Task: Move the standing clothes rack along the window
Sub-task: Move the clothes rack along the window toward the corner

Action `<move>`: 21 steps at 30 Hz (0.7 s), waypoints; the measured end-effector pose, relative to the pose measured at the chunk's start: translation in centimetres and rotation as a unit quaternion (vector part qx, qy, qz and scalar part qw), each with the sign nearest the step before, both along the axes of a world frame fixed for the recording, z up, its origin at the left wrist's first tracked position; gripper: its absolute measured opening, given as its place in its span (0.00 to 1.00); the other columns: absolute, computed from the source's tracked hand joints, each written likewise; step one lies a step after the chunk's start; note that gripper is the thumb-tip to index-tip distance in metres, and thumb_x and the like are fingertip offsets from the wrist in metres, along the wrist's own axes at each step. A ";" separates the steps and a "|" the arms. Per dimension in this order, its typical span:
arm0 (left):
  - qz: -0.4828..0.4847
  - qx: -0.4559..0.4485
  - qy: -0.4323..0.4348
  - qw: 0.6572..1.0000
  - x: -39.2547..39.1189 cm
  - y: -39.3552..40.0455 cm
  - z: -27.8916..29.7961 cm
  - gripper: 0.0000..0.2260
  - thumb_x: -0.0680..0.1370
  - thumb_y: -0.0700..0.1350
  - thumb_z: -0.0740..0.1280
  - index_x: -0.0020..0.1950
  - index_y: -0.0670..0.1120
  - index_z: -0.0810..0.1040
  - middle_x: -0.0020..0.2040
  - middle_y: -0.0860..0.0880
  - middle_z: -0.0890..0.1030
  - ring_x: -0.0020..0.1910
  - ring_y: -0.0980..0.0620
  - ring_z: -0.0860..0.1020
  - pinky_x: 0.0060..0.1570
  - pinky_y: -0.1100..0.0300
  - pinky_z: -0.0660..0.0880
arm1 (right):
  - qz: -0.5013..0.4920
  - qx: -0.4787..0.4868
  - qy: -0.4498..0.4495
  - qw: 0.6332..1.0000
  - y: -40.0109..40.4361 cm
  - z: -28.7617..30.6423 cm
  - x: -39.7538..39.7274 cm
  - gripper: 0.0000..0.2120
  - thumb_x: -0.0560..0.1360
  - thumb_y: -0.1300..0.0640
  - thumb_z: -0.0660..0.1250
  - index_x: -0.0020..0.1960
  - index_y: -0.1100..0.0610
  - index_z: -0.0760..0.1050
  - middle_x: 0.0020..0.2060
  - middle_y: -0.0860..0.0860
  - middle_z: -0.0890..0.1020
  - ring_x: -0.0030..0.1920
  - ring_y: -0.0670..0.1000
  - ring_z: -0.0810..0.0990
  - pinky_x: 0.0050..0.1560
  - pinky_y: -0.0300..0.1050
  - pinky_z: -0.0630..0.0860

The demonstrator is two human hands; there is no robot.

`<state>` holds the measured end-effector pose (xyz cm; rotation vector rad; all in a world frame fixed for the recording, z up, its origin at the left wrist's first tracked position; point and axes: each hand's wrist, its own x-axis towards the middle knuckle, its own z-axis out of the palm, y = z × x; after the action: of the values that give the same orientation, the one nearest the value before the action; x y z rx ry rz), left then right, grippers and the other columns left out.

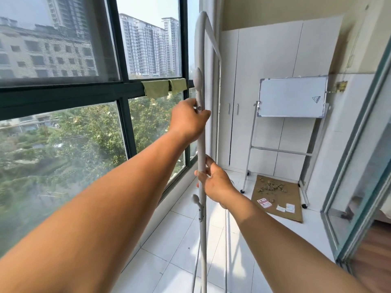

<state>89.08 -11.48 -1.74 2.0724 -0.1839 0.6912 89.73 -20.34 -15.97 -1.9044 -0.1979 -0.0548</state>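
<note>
The standing clothes rack (200, 49) is a pale grey tube frame standing upright just right of the window (63, 92), seen end-on, with its top bar curving away toward the far wall. My left hand (188, 120) is wrapped around the near upright at about chest height, below a rounded hook knob. My right hand (213, 181) grips the same upright lower down, above a second knob. The rack's feet are out of view at the bottom edge.
A whiteboard on a wheeled stand (292, 98) is ahead at the right, before white cupboards (264, 66). A cardboard sheet (277, 197) with rubble and papers lies on the white tiles. Green cloths (163, 87) hang on the window bar. A sliding glass door (359, 166) is on the right.
</note>
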 end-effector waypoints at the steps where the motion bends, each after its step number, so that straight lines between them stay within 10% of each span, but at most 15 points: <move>1: 0.002 0.004 -0.002 1.000 0.6 0.1 0.0 0.06 0.75 0.43 0.66 0.41 0.41 0.75 0.32 0.47 0.74 0.34 0.45 0.72 0.34 0.57 0.69 | 0.000 0.002 0.003 1.000 0.0 0.0 0.5 0.23 0.78 0.57 0.61 0.69 0.39 0.63 0.51 0.48 0.75 0.56 0.59 0.79 0.60 0.58 0.76; 21: 0.029 0.009 0.006 1.000 18.2 -0.8 -0.1 0.09 0.76 0.41 0.66 0.49 0.35 0.78 0.46 0.36 0.83 0.47 0.37 0.82 0.48 0.42 0.79 | 0.006 -0.054 -0.055 0.997 -0.7 0.1 18.3 0.21 0.77 0.54 0.59 0.68 0.44 0.64 0.50 0.50 0.80 0.49 0.54 0.79 0.48 0.43 0.73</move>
<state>107.31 -12.25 -1.84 2.1060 -0.1252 0.7150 108.03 -21.01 -15.90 -2.0085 -0.2921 -0.1445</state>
